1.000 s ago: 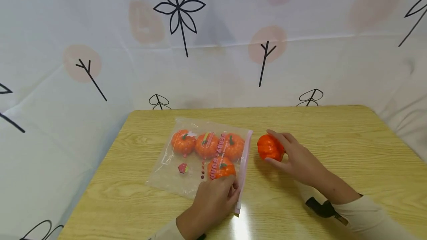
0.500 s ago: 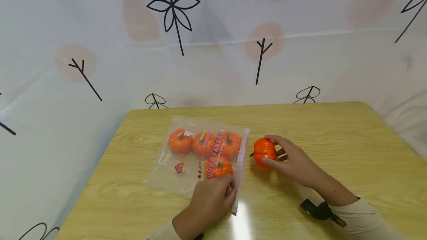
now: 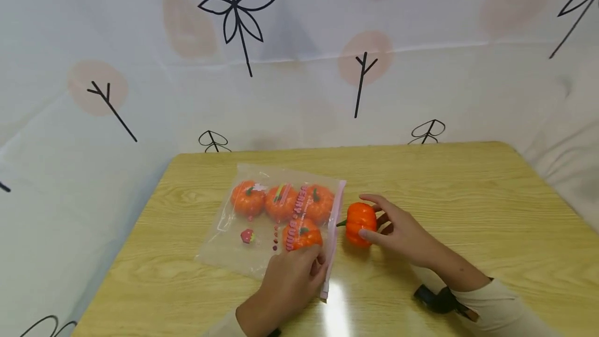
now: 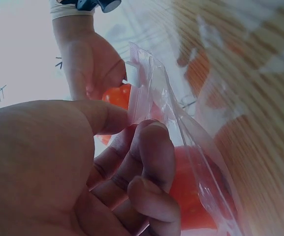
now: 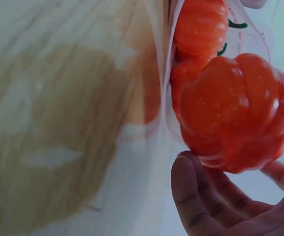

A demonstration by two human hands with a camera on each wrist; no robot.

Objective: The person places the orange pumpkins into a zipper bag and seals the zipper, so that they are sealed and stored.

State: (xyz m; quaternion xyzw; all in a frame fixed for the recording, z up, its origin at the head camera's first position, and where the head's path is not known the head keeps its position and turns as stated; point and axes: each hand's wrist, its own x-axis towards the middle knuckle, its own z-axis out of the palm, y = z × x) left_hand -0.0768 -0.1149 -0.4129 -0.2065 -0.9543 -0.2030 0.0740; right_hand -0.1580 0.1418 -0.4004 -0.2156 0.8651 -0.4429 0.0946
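My right hand (image 3: 404,233) holds a small orange toy pumpkin (image 3: 360,222) between thumb and fingers, its dark green stem pointing left at the bag's mouth. In the right wrist view this pumpkin (image 5: 237,113) shows its ribbed underside above the fingers. A clear zip bag (image 3: 224,246) with pink print lies flat on the table, its pink zip edge (image 3: 334,212) facing right. Inside are several similar pumpkins (image 3: 248,199). My left hand (image 3: 292,282) is at the bag's near right corner; in the left wrist view its thumb and fingers pinch the bag's edge (image 4: 141,98).
The wood-grain table (image 3: 444,186) reaches back to a pale cloth (image 3: 299,92) printed with line-drawn plants. A dark strap device (image 3: 440,299) sits at the right wrist, by the beige sleeve (image 3: 496,300). Light glares off the table's near middle.
My right hand has brought the pumpkin left and nearer, up to the bag's mouth, and its stem has turned to face left. The left hand stays at the bag's corner.
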